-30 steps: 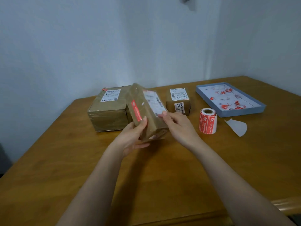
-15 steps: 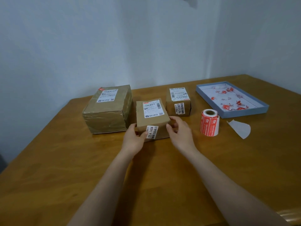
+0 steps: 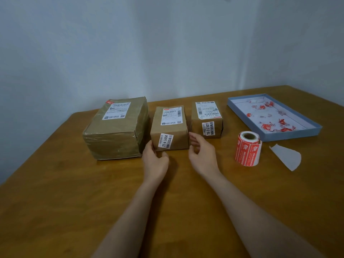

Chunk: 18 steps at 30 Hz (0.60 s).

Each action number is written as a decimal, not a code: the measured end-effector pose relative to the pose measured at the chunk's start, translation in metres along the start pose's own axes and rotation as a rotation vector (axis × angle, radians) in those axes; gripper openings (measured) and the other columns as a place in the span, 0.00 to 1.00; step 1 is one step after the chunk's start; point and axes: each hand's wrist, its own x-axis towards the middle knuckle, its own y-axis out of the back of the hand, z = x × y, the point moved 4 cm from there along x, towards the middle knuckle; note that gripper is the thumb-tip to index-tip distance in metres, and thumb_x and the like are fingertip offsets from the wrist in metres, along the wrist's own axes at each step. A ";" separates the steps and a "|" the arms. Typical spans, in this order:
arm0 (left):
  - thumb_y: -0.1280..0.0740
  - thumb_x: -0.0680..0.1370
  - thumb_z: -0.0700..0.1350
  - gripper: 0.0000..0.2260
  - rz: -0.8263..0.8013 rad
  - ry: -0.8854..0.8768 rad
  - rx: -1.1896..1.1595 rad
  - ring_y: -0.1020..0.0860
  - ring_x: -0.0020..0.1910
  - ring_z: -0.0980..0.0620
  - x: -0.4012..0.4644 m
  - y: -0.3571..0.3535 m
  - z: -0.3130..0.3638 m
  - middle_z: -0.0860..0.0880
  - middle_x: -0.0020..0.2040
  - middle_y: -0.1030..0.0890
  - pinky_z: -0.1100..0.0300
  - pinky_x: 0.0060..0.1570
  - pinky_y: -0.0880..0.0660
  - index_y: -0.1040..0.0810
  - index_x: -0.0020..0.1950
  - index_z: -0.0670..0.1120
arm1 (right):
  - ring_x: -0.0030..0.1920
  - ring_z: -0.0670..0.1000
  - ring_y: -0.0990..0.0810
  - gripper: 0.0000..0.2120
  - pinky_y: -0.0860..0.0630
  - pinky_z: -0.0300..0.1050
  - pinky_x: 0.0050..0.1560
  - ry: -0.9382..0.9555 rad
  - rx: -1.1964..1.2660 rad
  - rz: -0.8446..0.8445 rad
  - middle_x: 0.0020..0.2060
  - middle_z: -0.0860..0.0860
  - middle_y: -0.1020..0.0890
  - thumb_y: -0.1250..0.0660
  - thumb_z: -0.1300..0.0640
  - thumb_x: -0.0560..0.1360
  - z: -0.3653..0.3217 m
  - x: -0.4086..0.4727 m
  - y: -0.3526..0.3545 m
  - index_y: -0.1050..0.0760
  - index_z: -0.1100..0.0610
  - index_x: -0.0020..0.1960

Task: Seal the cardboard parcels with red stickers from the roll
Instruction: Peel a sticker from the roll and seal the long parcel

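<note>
Middle parcel [image 3: 169,127]: a second ago tilted up in both hands, red sticker visible on its side; now set flat on the table [image 3: 74,202], label up, between large parcel [image 3: 115,127] to its left and small parcel [image 3: 207,119] to its right. Left hand [image 3: 155,161]: fingers relaxed, touching its lower left corner. Right hand [image 3: 202,155]: drawn just clear of its right edge, fingers loosely curled, holding nothing. Sticker roll [image 3: 247,150]: upright, well right of the middle parcel; blue tray [image 3: 290,135] of peeled scraps beyond. Judgement: this parcel done, small parcel likely next
</note>
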 end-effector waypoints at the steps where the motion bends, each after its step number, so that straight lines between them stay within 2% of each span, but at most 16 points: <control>1: 0.32 0.76 0.38 0.28 0.005 -0.003 0.003 0.30 0.69 0.48 0.003 -0.003 -0.001 0.47 0.69 0.27 0.50 0.69 0.31 0.36 0.75 0.47 | 0.60 0.44 0.25 0.24 0.26 0.43 0.63 0.004 -0.012 -0.004 0.62 0.48 0.22 0.36 0.65 0.76 0.001 0.004 -0.001 0.31 0.54 0.70; 6: 0.32 0.75 0.39 0.28 0.009 -0.045 0.032 0.30 0.68 0.49 0.015 -0.012 -0.001 0.48 0.68 0.27 0.48 0.69 0.31 0.35 0.74 0.47 | 0.61 0.48 0.27 0.29 0.25 0.48 0.62 0.017 -0.160 -0.022 0.62 0.48 0.26 0.35 0.60 0.75 0.009 0.014 -0.009 0.37 0.50 0.75; 9: 0.33 0.75 0.39 0.29 0.011 -0.057 0.050 0.30 0.69 0.49 0.016 -0.013 -0.003 0.48 0.69 0.28 0.48 0.69 0.31 0.36 0.75 0.47 | 0.60 0.48 0.27 0.32 0.25 0.46 0.61 -0.008 -0.231 -0.052 0.61 0.48 0.28 0.34 0.58 0.76 0.013 0.014 -0.012 0.41 0.48 0.76; 11: 0.33 0.76 0.38 0.28 0.045 -0.046 0.040 0.30 0.68 0.48 0.013 -0.010 -0.002 0.47 0.70 0.30 0.50 0.68 0.30 0.36 0.75 0.45 | 0.57 0.47 0.26 0.30 0.25 0.44 0.58 -0.024 -0.223 -0.015 0.59 0.48 0.28 0.34 0.59 0.76 0.014 0.014 -0.010 0.39 0.51 0.75; 13: 0.34 0.76 0.36 0.24 0.108 -0.039 0.040 0.27 0.62 0.53 0.003 -0.003 0.000 0.47 0.66 0.29 0.61 0.62 0.28 0.33 0.71 0.43 | 0.52 0.46 0.23 0.22 0.24 0.39 0.51 -0.033 -0.176 0.061 0.56 0.48 0.26 0.33 0.59 0.75 0.014 0.012 -0.005 0.33 0.53 0.68; 14: 0.35 0.76 0.34 0.20 0.142 -0.060 0.069 0.26 0.57 0.56 -0.003 0.001 0.003 0.48 0.62 0.28 0.69 0.55 0.29 0.30 0.67 0.43 | 0.49 0.46 0.23 0.17 0.25 0.37 0.46 -0.035 -0.151 0.102 0.52 0.49 0.25 0.32 0.58 0.75 0.014 0.010 -0.003 0.31 0.53 0.62; 15: 0.35 0.76 0.34 0.16 0.178 -0.109 0.104 0.26 0.53 0.57 -0.010 0.005 0.007 0.49 0.58 0.28 0.72 0.49 0.30 0.28 0.63 0.43 | 0.46 0.45 0.23 0.12 0.26 0.34 0.42 -0.031 -0.129 0.137 0.48 0.48 0.25 0.31 0.56 0.75 0.012 0.008 0.000 0.31 0.53 0.56; 16: 0.34 0.75 0.33 0.14 0.217 -0.178 0.138 0.26 0.52 0.56 -0.016 0.010 0.012 0.49 0.56 0.28 0.71 0.46 0.31 0.27 0.58 0.44 | 0.43 0.44 0.23 0.09 0.28 0.33 0.39 -0.012 -0.121 0.160 0.45 0.48 0.25 0.31 0.54 0.76 0.010 0.006 0.001 0.31 0.52 0.51; 18: 0.32 0.72 0.32 0.14 0.317 -0.326 0.204 0.28 0.55 0.51 -0.022 0.023 0.018 0.46 0.57 0.30 0.65 0.50 0.30 0.28 0.56 0.43 | 0.40 0.43 0.25 0.07 0.29 0.31 0.38 0.066 -0.126 0.164 0.42 0.47 0.25 0.32 0.52 0.76 0.005 0.001 0.002 0.29 0.52 0.45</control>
